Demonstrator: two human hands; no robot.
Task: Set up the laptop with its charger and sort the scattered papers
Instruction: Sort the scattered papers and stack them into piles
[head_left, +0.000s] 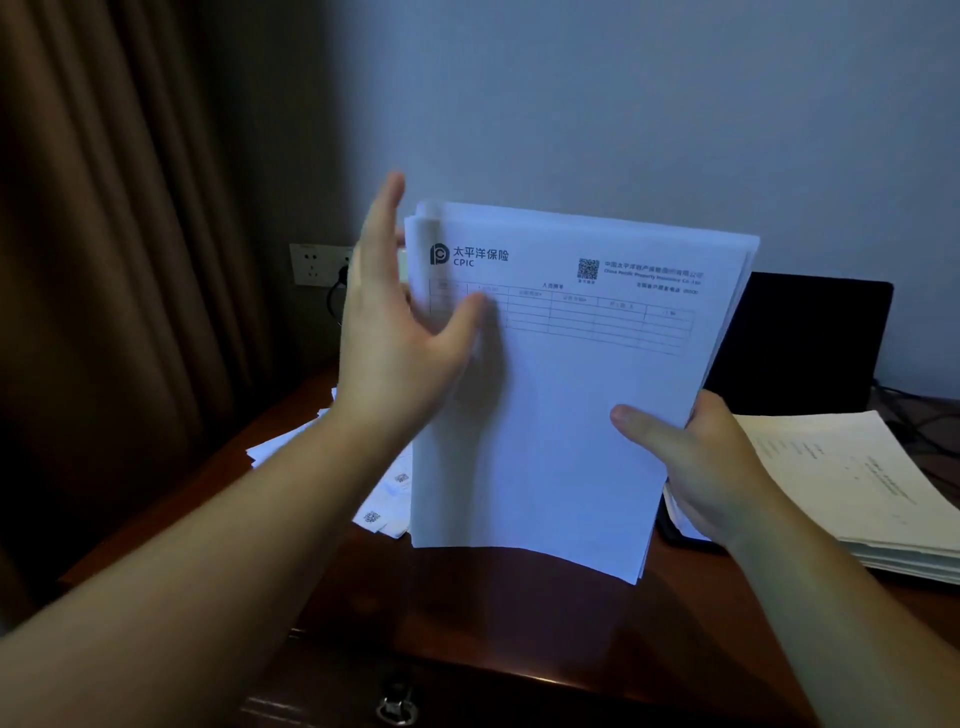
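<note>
Sheaf of papers (561, 405): white printed forms, top sheet bearing a CPIC logo, a QR code and a ruled table; held upright above the wooden desk (493, 613), lower edge just over the desktop. Right hand (711, 467): grips the sheaf at its right edge, thumb across the front, fingers behind. Left hand (400, 332): fingers straight and spread, flat against the sheaf's left edge near the top, thumb on the front sheet; grips nothing. Scattered papers (384, 493): loose sheets with QR codes, lying on the desk behind and left of the sheaf. Stacked papers (852, 483): neat thick pile on the desk, right of the sheaf. Laptop (800, 343): dark screen upright, behind the sheaf to its right. Wall socket (317, 265): left of the sheaf, a black plug (343, 275) and cable in it. Curtain (114, 260): brown, far left.
</note>
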